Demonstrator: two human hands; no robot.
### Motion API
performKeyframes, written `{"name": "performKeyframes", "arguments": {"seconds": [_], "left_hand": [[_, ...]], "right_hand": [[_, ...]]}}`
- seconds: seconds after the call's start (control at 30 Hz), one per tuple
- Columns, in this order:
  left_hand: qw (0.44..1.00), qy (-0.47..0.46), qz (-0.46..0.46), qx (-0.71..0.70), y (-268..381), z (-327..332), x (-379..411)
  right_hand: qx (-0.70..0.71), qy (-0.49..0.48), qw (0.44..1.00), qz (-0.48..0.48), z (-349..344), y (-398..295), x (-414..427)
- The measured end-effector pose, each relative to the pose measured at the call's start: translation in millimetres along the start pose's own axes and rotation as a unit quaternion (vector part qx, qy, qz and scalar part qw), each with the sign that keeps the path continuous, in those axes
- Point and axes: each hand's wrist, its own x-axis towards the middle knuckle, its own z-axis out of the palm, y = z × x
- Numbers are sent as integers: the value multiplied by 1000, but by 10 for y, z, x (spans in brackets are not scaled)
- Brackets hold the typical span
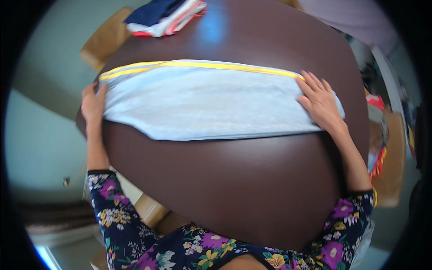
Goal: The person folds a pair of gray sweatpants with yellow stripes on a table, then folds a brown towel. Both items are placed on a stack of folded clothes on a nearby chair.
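Note:
A pair of light grey pants (209,101) with yellow side stripes lies lengthwise across a dark brown table (236,175), one leg laid over the other. At the waist end on the left, my left hand (92,103) rests on the gathered edge; whether its fingers pinch the cloth I cannot tell. My right hand (319,98) lies palm down on the leg end at the right, its fingers slightly spread over the cloth near the stripe.
A stack of folded clothes (162,18), navy, white and red, sits at the table's far left edge. Wooden chairs stand at the far left (106,38) and at the right (393,162), the right one with colourful clothes (378,162) beside the table.

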Motion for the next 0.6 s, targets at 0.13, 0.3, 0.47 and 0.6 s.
{"name": "performKeyframes", "arguments": {"seconds": [0.13,0.3,0.47,0.6], "left_hand": [[981,23,62,-182,666,-168,-63],[965,-161,186,-91,675,45,-202],[953,-270,136,-30,641,110,-183],[952,-268,148,-24,631,203,-96]], "right_hand": [[-18,-21,999,18,-85,75,-57],[-26,-19,999,5,-44,114,-73],[-25,-25,999,5,-25,86,-55],[-31,-19,999,7,-29,113,-43]]}}
